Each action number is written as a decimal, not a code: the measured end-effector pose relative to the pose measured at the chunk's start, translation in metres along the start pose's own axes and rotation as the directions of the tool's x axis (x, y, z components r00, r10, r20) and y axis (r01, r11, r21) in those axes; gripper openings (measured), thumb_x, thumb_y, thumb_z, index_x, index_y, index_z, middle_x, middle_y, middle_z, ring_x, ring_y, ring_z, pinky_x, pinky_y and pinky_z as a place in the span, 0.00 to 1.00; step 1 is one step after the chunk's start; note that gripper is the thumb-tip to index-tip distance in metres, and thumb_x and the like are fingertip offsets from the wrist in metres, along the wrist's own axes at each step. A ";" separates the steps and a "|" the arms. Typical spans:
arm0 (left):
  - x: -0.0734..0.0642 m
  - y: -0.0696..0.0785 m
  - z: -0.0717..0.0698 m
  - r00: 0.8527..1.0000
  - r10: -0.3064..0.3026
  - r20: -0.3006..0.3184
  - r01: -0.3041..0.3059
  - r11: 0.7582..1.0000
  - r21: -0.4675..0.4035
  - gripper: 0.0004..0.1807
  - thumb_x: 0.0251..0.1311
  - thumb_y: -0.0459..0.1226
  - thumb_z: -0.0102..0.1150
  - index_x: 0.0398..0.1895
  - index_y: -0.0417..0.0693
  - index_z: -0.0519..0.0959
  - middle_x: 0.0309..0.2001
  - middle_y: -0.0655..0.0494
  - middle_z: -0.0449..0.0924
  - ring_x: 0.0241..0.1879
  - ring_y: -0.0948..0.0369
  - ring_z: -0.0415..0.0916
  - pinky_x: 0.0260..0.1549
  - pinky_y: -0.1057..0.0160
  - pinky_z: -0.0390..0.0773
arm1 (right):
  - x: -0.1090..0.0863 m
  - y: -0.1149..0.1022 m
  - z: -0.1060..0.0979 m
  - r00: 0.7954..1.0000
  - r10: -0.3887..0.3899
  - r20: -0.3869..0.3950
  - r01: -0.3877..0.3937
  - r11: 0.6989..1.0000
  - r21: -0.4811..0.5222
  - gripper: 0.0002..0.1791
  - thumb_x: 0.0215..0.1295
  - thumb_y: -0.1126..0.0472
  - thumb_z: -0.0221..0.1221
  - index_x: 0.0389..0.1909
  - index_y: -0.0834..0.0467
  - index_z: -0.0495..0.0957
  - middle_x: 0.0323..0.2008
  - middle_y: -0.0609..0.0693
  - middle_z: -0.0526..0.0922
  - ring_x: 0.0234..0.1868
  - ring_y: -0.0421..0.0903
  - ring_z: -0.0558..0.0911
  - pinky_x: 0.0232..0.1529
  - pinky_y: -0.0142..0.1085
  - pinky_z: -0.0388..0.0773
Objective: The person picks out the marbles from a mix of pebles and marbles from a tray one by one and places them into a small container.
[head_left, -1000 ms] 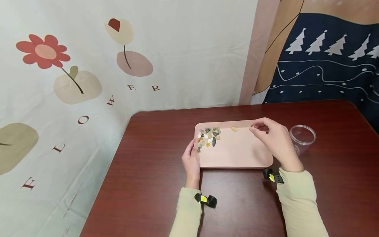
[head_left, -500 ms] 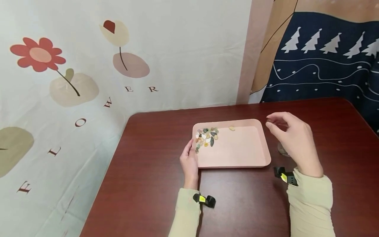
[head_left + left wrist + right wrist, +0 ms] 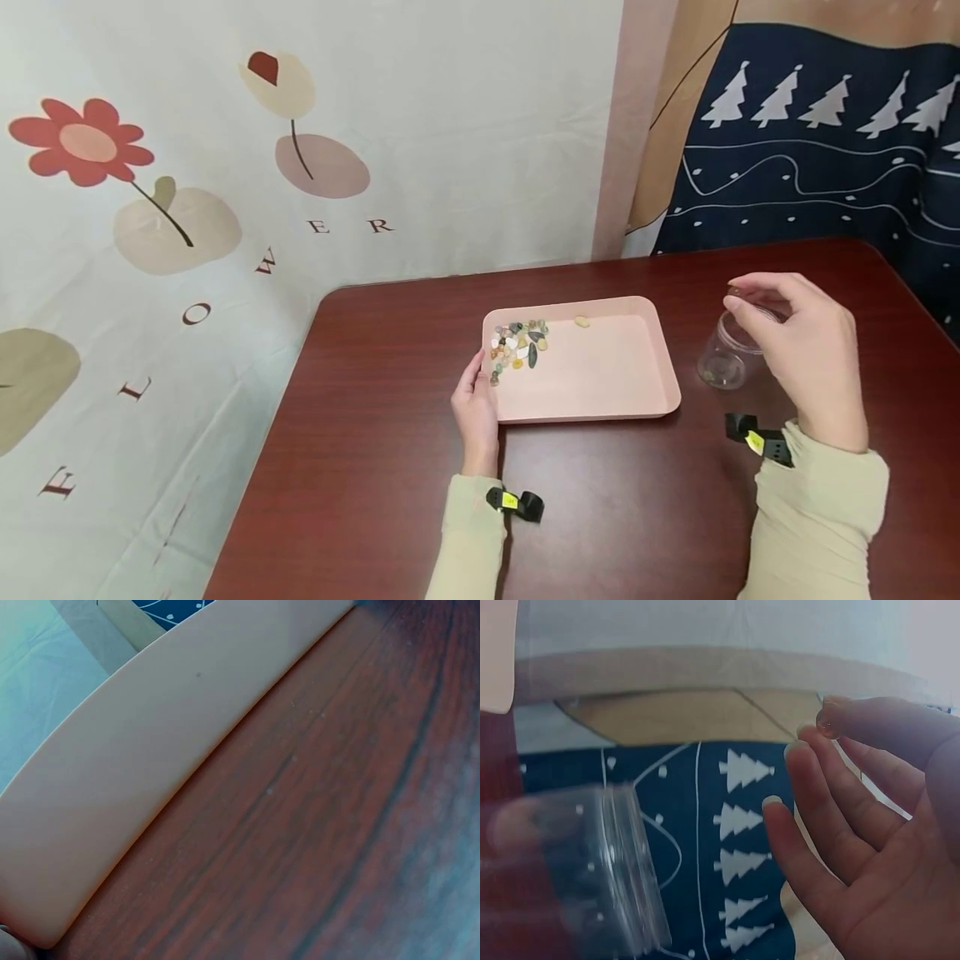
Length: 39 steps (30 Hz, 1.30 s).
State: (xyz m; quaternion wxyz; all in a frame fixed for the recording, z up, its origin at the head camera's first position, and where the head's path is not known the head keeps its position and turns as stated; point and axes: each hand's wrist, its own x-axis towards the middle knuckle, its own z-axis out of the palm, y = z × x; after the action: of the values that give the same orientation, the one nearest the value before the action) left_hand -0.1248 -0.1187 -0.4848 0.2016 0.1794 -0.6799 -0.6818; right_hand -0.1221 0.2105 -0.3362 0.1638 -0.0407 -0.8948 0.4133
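My right hand (image 3: 810, 350) pinches a small brown, see-through stone (image 3: 828, 721) between thumb and forefinger, above the mouth of a clear plastic jar (image 3: 723, 367). In the right wrist view the other fingers are spread, and the jar (image 3: 570, 877) is at the lower left. A pink tray (image 3: 600, 375) lies left of the jar. My left hand (image 3: 477, 417) holds the tray's left side near its front corner. Mixed pebbles (image 3: 517, 343) cluster at that end of the tray. One yellowish pebble (image 3: 582, 321) lies apart by the back wall.
Everything stands on a dark red wooden table (image 3: 375, 400). Behind it hang a pale flower-print cloth (image 3: 465, 125) and a navy cloth (image 3: 795, 167) with white trees. The tray's wall (image 3: 150, 735) fills much of the left wrist view.
My right hand has carried the stone from the tray's back right part rightward to above the jar. The left hand stays on the tray; the whole head view has shifted slightly.
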 end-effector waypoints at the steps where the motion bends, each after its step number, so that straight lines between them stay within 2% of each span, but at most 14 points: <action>1: 0.000 0.000 0.001 1.000 0.004 -0.001 -0.004 1.000 0.000 0.17 0.62 0.32 0.44 0.52 0.51 0.76 0.51 0.59 0.74 0.52 0.63 0.69 0.50 0.63 0.69 | 0.001 0.002 -0.002 1.000 0.015 -0.009 -0.015 1.000 0.007 0.18 0.55 0.48 0.59 0.47 0.46 0.78 0.41 0.48 0.78 0.38 0.34 0.73 0.31 0.18 0.67; 6: 0.000 0.001 0.001 1.000 0.010 -0.010 -0.009 1.000 0.018 0.17 0.62 0.32 0.45 0.52 0.50 0.76 0.50 0.61 0.75 0.53 0.64 0.68 0.50 0.64 0.69 | 0.001 0.013 -0.008 0.995 0.087 -0.049 -0.087 0.996 0.014 0.20 0.54 0.47 0.59 0.48 0.46 0.78 0.43 0.47 0.78 0.41 0.36 0.73 0.31 0.20 0.68; 8: -0.003 0.008 0.001 1.000 -0.009 -0.002 0.009 1.000 0.023 0.17 0.62 0.31 0.44 0.52 0.49 0.76 0.51 0.60 0.75 0.53 0.64 0.68 0.51 0.63 0.68 | 0.001 0.017 -0.010 0.993 0.109 -0.052 -0.109 0.994 0.007 0.20 0.54 0.46 0.59 0.49 0.46 0.77 0.43 0.47 0.78 0.43 0.39 0.73 0.32 0.21 0.67; 11: -0.003 0.007 0.000 1.000 -0.020 0.014 0.020 0.999 0.025 0.17 0.63 0.32 0.44 0.53 0.50 0.75 0.52 0.60 0.74 0.54 0.64 0.67 0.51 0.63 0.67 | 0.002 0.021 -0.012 0.990 0.134 -0.041 -0.134 0.991 0.001 0.21 0.54 0.44 0.58 0.49 0.45 0.77 0.45 0.47 0.78 0.45 0.43 0.72 0.30 0.21 0.68; 13: -0.002 0.008 0.000 1.000 -0.020 0.019 0.020 1.000 0.019 0.17 0.63 0.32 0.44 0.53 0.50 0.75 0.52 0.59 0.74 0.54 0.63 0.67 0.51 0.62 0.67 | 0.003 0.024 -0.013 0.991 0.128 -0.030 -0.128 0.992 -0.008 0.21 0.54 0.44 0.58 0.49 0.46 0.77 0.45 0.49 0.78 0.44 0.42 0.72 0.28 0.21 0.68; 15: 0.001 0.000 0.001 1.000 -0.009 0.013 0.008 1.000 0.014 0.17 0.63 0.33 0.45 0.52 0.51 0.76 0.51 0.61 0.74 0.53 0.64 0.68 0.50 0.63 0.68 | 0.004 0.027 -0.014 0.993 0.114 -0.020 -0.114 0.993 -0.014 0.22 0.54 0.45 0.58 0.49 0.47 0.77 0.44 0.50 0.78 0.42 0.39 0.72 0.28 0.21 0.68; 19: 0.002 -0.001 0.002 1.000 0.000 0.004 0.000 1.000 -0.006 0.17 0.62 0.33 0.44 0.52 0.49 0.75 0.51 0.58 0.75 0.52 0.64 0.69 0.49 0.63 0.69 | 0.006 0.033 -0.014 0.996 0.094 -0.002 -0.094 0.995 -0.045 0.22 0.55 0.45 0.57 0.50 0.49 0.76 0.42 0.51 0.77 0.38 0.37 0.71 0.28 0.25 0.68; 27: 0.000 -0.001 0.001 1.000 0.000 0.007 0.000 1.000 -0.018 0.17 0.62 0.31 0.45 0.52 0.48 0.76 0.51 0.56 0.75 0.52 0.64 0.69 0.49 0.63 0.70 | 0.006 0.044 -0.014 0.993 0.111 0.030 -0.109 0.990 -0.086 0.23 0.57 0.44 0.55 0.49 0.53 0.76 0.44 0.56 0.77 0.39 0.44 0.69 0.33 0.38 0.65; 39: -0.001 -0.001 0.001 1.000 0.007 0.007 -0.007 1.000 -0.020 0.17 0.62 0.31 0.43 0.52 0.49 0.76 0.51 0.57 0.75 0.51 0.63 0.70 0.49 0.64 0.70 | 0.008 0.053 -0.013 0.991 0.117 0.064 -0.110 0.988 -0.105 0.25 0.58 0.43 0.53 0.49 0.55 0.76 0.42 0.58 0.77 0.40 0.50 0.69 0.32 0.41 0.66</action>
State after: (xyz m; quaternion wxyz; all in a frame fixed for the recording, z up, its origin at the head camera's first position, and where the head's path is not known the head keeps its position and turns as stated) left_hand -0.1243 -0.1176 -0.4856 0.2037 0.1726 -0.6743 -0.6885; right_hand -0.1285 0.2561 -0.3666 0.1064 -0.0855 -0.9161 0.3771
